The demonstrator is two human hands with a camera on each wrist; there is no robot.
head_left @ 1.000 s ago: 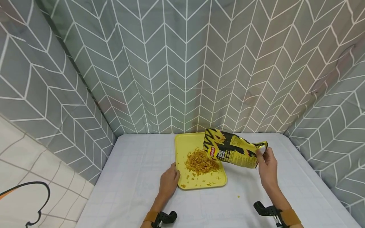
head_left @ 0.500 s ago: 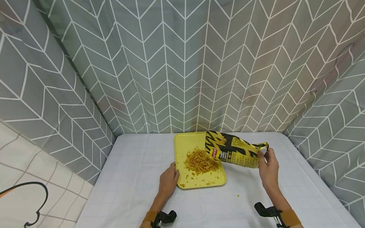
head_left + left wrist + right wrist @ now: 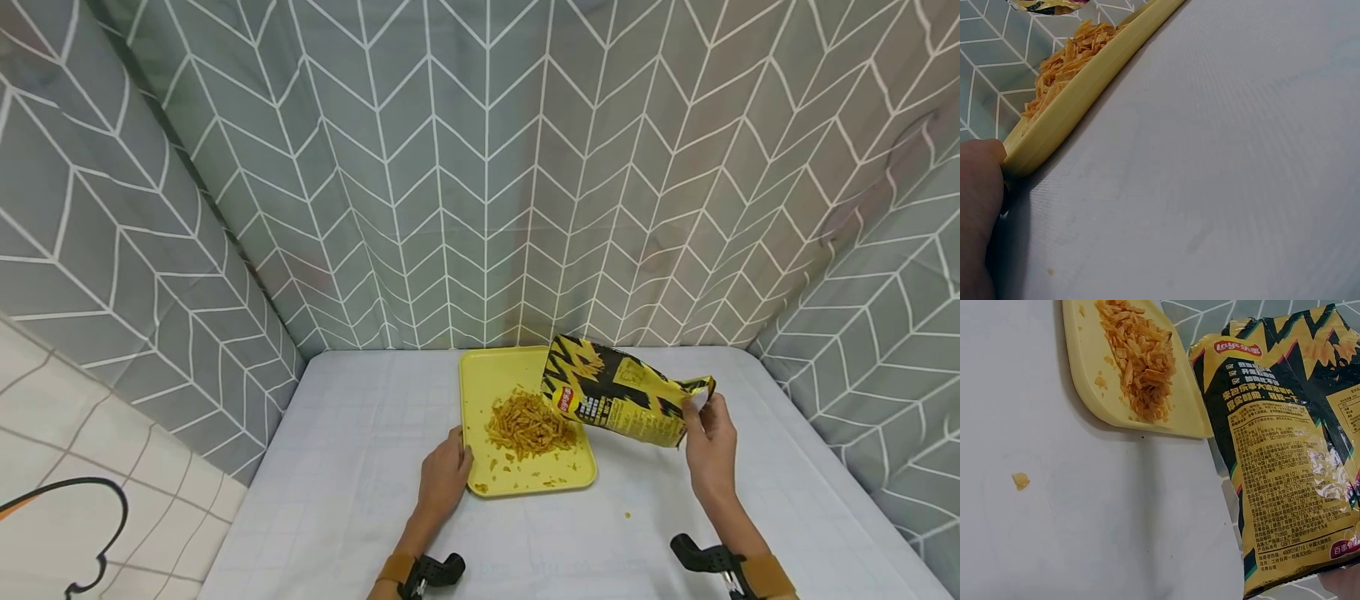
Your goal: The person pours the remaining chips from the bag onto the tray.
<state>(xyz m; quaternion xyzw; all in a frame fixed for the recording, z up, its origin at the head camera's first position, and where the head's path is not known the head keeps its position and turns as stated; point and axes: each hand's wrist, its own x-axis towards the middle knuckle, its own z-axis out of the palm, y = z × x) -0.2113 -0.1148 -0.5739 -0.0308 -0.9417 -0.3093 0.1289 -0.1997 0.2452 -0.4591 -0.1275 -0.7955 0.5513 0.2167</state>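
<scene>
A yellow tray (image 3: 491, 367) lies on the table with a heap of stick-shaped potato chips (image 3: 528, 427) and scattered crumbs on it. My left hand (image 3: 441, 477) holds the tray's left edge near its front corner; in the left wrist view the hand (image 3: 977, 187) is right at the rim. My right hand (image 3: 710, 450) pinches the closed end of a black and yellow Lay's chip bag (image 3: 618, 393). The bag is tilted sideways, its far end over the tray's right side. In the right wrist view the printed back of the bag (image 3: 1279, 462) hides most of the hand.
A white cloth (image 3: 337, 433) covers the table. One loose chip piece (image 3: 1020, 480) lies on it in front of the tray. Grey patterned curtains (image 3: 487, 208) stand behind and at both sides.
The bag's far end dipped slightly, then rose again, and the right hand has shifted a little to the right with it. The left hand, tray and heap look the same.
</scene>
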